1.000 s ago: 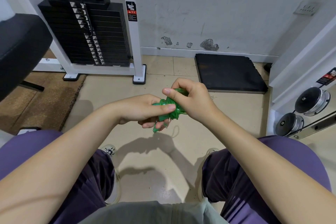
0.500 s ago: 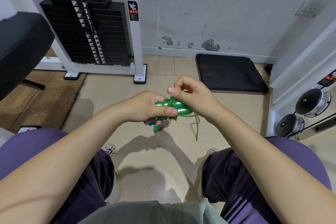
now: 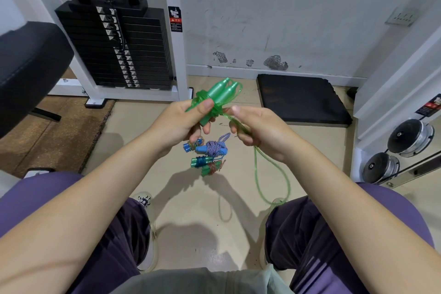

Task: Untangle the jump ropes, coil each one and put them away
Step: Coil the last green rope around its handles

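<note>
My left hand (image 3: 183, 122) grips a green jump rope (image 3: 218, 93) by its two handles, which point up and away, with cord wound round them. My right hand (image 3: 257, 129) pinches the same rope's loose green cord (image 3: 269, 174) beside the handles; the cord runs through its fingers and hangs in a long loop to my right knee. On the floor below my hands lies a small pile of coiled ropes: a blue-handled one with purple-and-white cord (image 3: 213, 147), a teal one (image 3: 200, 161) and a green one with brownish cord (image 3: 212, 168).
I sit with my knees apart over a beige floor. A weight-stack machine (image 3: 119, 48) stands far left, a black seat pad (image 3: 26, 62) at left, a black mat (image 3: 300, 100) by the wall, dumbbells (image 3: 403, 148) at right.
My hands have risen and drawn apart. The green handles now point upward in my left hand, and my right hand has pulled cord off them, so a long loop hangs down. The floor pile is uncovered.
</note>
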`<action>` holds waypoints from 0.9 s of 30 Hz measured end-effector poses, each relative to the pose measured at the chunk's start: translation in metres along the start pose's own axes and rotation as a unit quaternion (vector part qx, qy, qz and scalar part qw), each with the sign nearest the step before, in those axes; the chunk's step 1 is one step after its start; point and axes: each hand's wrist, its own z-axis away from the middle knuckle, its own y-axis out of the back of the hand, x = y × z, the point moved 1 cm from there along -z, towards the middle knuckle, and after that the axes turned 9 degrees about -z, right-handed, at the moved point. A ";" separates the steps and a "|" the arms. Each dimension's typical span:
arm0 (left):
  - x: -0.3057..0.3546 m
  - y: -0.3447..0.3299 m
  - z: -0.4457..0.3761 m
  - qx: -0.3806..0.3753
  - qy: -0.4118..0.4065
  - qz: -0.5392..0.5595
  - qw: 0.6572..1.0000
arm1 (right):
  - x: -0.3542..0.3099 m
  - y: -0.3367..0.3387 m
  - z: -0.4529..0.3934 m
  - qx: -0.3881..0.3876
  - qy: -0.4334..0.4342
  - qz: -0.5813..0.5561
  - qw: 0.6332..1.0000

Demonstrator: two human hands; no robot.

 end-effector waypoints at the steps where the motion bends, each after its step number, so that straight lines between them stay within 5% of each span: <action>1: -0.001 0.000 0.000 0.017 0.000 -0.001 1.000 | 0.001 -0.001 0.000 0.009 0.005 0.026 1.000; 7: 0.002 0.015 -0.004 0.122 0.012 0.027 0.992 | -0.001 -0.004 0.006 0.049 0.026 0.191 0.980; 15: -0.006 0.016 -0.007 0.092 0.044 -0.142 0.985 | -0.018 -0.001 0.011 0.077 0.153 0.329 0.929; 21: -0.003 0.002 -0.001 -0.109 0.073 -0.251 0.959 | -0.008 0.005 0.004 0.053 0.223 0.376 0.898; 27: 0.003 -0.003 0.006 -0.247 0.046 -0.208 0.945 | -0.001 0.002 0.004 0.020 0.165 0.360 0.918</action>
